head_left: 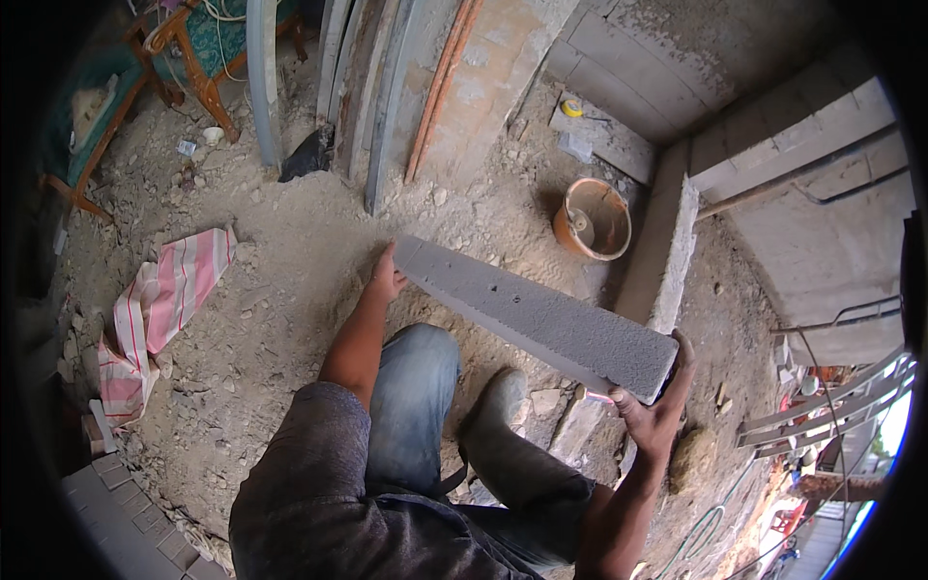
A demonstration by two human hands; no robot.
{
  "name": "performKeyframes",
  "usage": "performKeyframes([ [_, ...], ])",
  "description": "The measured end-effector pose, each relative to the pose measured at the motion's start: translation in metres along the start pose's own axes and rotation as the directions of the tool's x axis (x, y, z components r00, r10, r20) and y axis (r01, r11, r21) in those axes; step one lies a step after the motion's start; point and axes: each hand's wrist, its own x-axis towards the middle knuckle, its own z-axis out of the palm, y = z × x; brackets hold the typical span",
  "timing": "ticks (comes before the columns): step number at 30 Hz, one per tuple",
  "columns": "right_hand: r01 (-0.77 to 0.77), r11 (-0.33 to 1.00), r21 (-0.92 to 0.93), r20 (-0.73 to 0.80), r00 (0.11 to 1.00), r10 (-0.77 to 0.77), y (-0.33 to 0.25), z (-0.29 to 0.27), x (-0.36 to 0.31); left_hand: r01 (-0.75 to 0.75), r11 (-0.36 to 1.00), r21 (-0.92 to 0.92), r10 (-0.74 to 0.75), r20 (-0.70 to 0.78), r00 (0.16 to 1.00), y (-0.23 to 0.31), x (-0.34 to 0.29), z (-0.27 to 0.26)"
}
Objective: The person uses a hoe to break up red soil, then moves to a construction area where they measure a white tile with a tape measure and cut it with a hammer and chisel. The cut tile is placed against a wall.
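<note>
A long grey concrete block [541, 314] is held up in front of me, slanting from upper left down to the right. My left hand [389, 274] grips its far left end, the fingers partly hidden behind it. At the right end, my right hand [659, 406] wraps round the corner, thumb on the near lower edge and fingers over the end. Beyond the block's right half stands a low block wall [659, 256]. An orange bucket [561, 222] with grey residue inside sits on the ground just left of that wall.
A pink and white striped sack [174, 290] lies on the rubble floor at left. Metal channels [261, 87] lean upright at the back, near a green wooden-framed chair [208, 82]. A yellow tape measure [571, 108] rests on a board [609, 145] in the back corner.
</note>
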Motion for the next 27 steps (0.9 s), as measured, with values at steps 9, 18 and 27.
performKeyframes([
  [9, -0.082, 0.99, 0.117, 0.099, 0.993, 0.07, 0.022, -0.015, 0.012, -0.133, 0.953, -0.272, 0.095, -0.15, 0.984, 0.021, -0.086, -0.024],
  [18, -0.308, 0.887, 0.343, 0.419, 0.896, 0.15, 0.122, 0.075, 0.055, -0.469, 0.811, -0.349, 0.427, -0.194, 0.883, 0.08, -0.166, -0.137],
  [27, -0.629, 0.554, 0.545, 0.468, 0.777, 0.422, 0.287, 0.195, 0.057, -0.267, 0.826, 0.496, 0.483, -0.379, 0.789, 0.082, -0.116, -0.191],
])
